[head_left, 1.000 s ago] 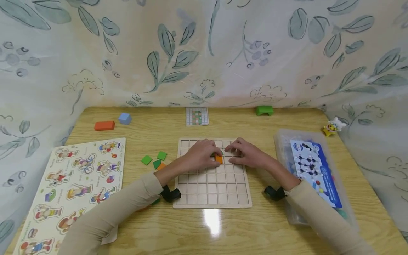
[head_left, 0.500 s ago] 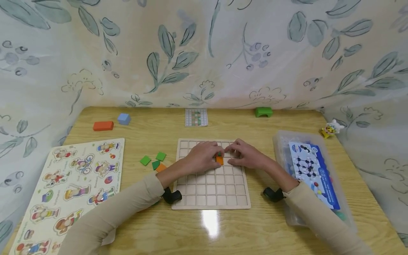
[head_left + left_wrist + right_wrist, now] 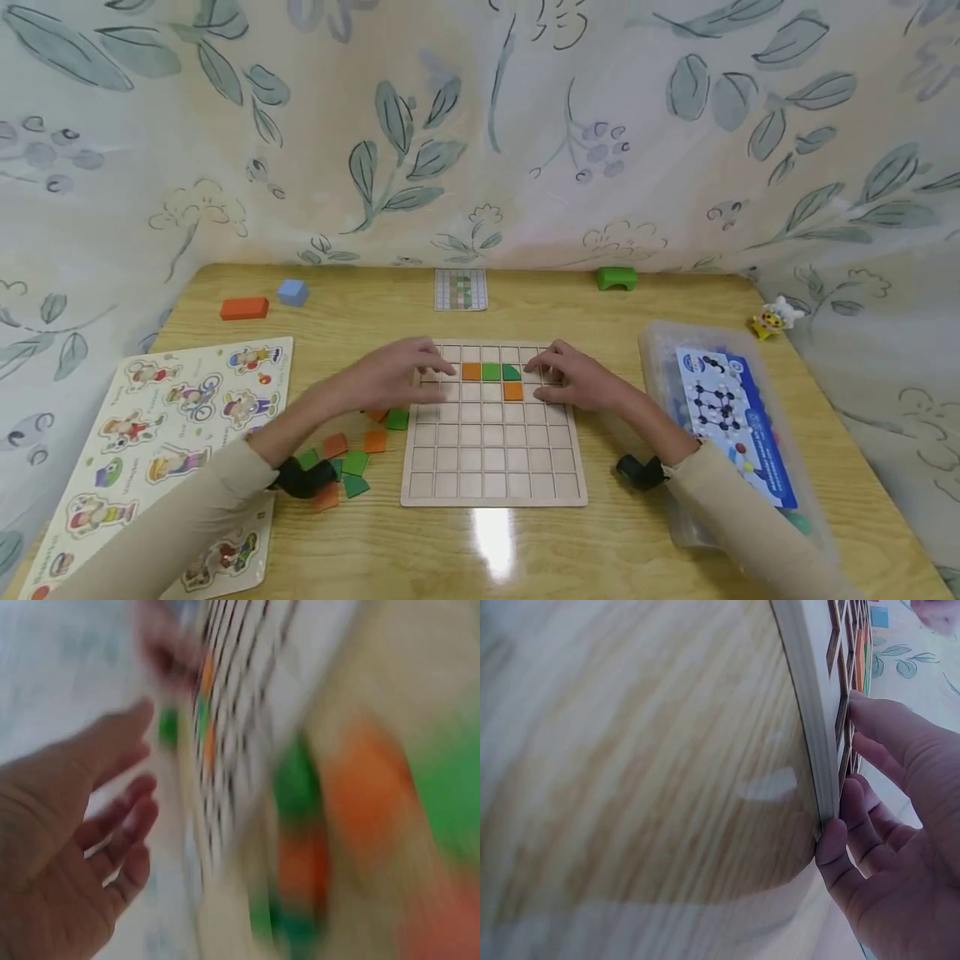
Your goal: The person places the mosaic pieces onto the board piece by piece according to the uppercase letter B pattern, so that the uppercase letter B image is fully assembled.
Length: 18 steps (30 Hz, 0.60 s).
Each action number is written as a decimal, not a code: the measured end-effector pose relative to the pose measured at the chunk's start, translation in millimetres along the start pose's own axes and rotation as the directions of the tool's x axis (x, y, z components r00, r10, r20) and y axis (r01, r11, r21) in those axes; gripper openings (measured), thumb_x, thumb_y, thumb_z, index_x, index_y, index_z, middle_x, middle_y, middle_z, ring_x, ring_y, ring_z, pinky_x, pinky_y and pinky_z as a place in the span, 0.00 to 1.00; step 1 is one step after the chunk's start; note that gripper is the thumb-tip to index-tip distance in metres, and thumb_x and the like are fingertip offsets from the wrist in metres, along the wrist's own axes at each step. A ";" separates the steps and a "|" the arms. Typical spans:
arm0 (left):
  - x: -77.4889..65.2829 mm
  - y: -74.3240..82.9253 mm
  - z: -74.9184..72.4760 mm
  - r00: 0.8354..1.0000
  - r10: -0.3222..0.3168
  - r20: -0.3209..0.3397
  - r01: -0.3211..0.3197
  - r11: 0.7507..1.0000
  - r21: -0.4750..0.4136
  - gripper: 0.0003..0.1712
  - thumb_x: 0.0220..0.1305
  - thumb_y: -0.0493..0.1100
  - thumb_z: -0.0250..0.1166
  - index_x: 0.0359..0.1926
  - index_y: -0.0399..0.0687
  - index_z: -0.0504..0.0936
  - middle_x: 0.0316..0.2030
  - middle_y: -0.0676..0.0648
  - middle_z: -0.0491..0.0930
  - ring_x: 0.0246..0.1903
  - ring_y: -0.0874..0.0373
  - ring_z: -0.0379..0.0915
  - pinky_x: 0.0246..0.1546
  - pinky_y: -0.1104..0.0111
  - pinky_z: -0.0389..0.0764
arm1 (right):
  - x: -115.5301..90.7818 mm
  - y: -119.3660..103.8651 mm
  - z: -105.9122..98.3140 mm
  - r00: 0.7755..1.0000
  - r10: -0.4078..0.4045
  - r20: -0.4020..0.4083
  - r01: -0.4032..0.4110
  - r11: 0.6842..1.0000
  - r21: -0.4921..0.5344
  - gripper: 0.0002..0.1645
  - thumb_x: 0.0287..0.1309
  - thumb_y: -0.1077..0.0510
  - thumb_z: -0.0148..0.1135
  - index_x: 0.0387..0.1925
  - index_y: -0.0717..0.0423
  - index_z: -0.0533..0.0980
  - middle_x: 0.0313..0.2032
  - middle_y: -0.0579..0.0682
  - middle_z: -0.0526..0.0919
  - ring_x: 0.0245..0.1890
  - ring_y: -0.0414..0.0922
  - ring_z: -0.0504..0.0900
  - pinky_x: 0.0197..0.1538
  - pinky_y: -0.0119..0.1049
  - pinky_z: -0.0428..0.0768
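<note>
A pale wooden grid board lies mid-table. In one row near its far side sit an orange square tile, a green square tile and a dark green tile with one rounded corner. A second orange tile lies in the row below the dark green one. My left hand hovers over the board's left edge, fingers apart and holding nothing. My right hand rests at the board's right side; in the right wrist view its fingertips touch the edge and the thumb lies over the grid.
Loose orange and green tiles lie left of the board. A picture puzzle board is at far left, a clear box at right. Along the back are a patterned card, red, blue and green blocks, and a figurine.
My left hand has let go of the orange tile and moved left, uncovering the row of tiles. The right hand stays at the board's right side. The head view has tilted up slightly.
</note>
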<state>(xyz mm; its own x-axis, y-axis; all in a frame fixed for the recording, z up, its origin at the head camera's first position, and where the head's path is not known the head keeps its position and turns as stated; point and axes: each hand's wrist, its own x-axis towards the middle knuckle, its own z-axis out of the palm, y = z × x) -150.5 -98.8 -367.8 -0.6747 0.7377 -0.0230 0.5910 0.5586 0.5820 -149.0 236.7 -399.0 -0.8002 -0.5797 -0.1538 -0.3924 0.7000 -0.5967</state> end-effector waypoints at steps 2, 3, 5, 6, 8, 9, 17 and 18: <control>-24.6 -25.5 -16.4 0.999 -0.028 -0.040 0.028 0.999 -0.020 0.22 0.61 0.50 0.68 0.55 0.48 0.82 0.46 0.47 0.79 0.45 0.53 0.75 0.45 0.60 0.77 | -0.5 -0.7 1.7 1.000 0.003 0.000 -0.003 1.000 0.001 0.22 0.61 0.53 0.65 0.56 0.51 0.76 0.43 0.52 0.70 0.39 0.42 0.71 0.44 0.37 0.72; -35.7 -37.7 -22.9 0.997 -0.045 -0.057 0.044 0.999 -0.020 0.23 0.61 0.50 0.69 0.56 0.48 0.81 0.46 0.47 0.79 0.45 0.53 0.74 0.45 0.58 0.77 | -0.8 -0.4 2.5 1.000 0.004 0.000 -0.004 1.000 0.002 0.22 0.61 0.52 0.65 0.56 0.51 0.76 0.44 0.52 0.70 0.39 0.42 0.71 0.44 0.37 0.72; -54.5 -59.7 -32.4 0.993 -0.075 -0.086 0.073 0.997 -0.033 0.25 0.60 0.48 0.69 0.57 0.47 0.80 0.48 0.47 0.79 0.46 0.53 0.74 0.45 0.56 0.76 | -1.0 -0.2 2.4 1.000 0.006 -0.002 -0.006 1.000 0.005 0.22 0.62 0.52 0.65 0.56 0.51 0.76 0.44 0.52 0.70 0.39 0.42 0.72 0.44 0.37 0.73; -62.2 -68.4 -34.9 0.992 -0.088 -0.088 0.085 0.996 -0.038 0.25 0.60 0.48 0.70 0.57 0.48 0.80 0.48 0.47 0.79 0.46 0.53 0.74 0.45 0.56 0.75 | -1.2 -0.2 2.2 1.000 0.007 -0.002 -0.007 1.000 0.002 0.22 0.62 0.52 0.64 0.56 0.51 0.76 0.44 0.52 0.70 0.40 0.42 0.72 0.44 0.37 0.73; -74.4 -81.8 -36.0 0.993 -0.101 -0.063 0.099 0.994 -0.041 0.26 0.59 0.50 0.70 0.58 0.49 0.79 0.51 0.49 0.78 0.49 0.54 0.73 0.48 0.56 0.75 | -1.7 0.0 1.7 1.000 0.009 0.003 -0.009 1.000 0.003 0.22 0.62 0.52 0.64 0.56 0.51 0.76 0.44 0.52 0.70 0.39 0.42 0.72 0.44 0.38 0.73; -78.7 -86.3 -35.3 0.994 -0.099 -0.038 0.097 0.994 -0.045 0.27 0.59 0.51 0.70 0.59 0.50 0.79 0.53 0.49 0.77 0.50 0.54 0.72 0.50 0.56 0.74 | -2.0 0.3 1.4 1.000 0.013 0.004 -0.013 1.000 0.002 0.22 0.62 0.52 0.64 0.56 0.51 0.76 0.44 0.52 0.70 0.39 0.42 0.72 0.44 0.37 0.73; -90.0 -103.5 -32.0 0.985 -0.120 0.127 0.143 0.972 -0.187 0.35 0.60 0.53 0.69 0.67 0.57 0.70 0.64 0.51 0.66 0.59 0.57 0.63 0.57 0.64 0.69 | -1.1 0.6 0.7 1.000 0.013 0.010 -0.013 1.000 0.017 0.22 0.62 0.52 0.64 0.56 0.51 0.76 0.43 0.52 0.70 0.39 0.42 0.71 0.44 0.38 0.72; -90.7 -104.9 -32.4 0.983 -0.123 0.136 0.149 0.968 -0.200 0.35 0.60 0.52 0.69 0.67 0.57 0.69 0.64 0.51 0.66 0.59 0.57 0.62 0.57 0.65 0.69 | -0.3 0.5 1.3 1.000 0.009 0.014 -0.009 1.000 0.019 0.22 0.62 0.51 0.64 0.57 0.50 0.76 0.43 0.52 0.70 0.39 0.42 0.71 0.44 0.38 0.72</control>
<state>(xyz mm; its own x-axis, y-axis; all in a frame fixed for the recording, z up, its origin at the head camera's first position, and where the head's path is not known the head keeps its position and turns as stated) -165.6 -236.6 -400.4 -0.6758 0.7080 -0.2050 0.3834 0.5752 0.7226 -148.4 236.7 -400.2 -0.7973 -0.5792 -0.1697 -0.3767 0.6973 -0.6099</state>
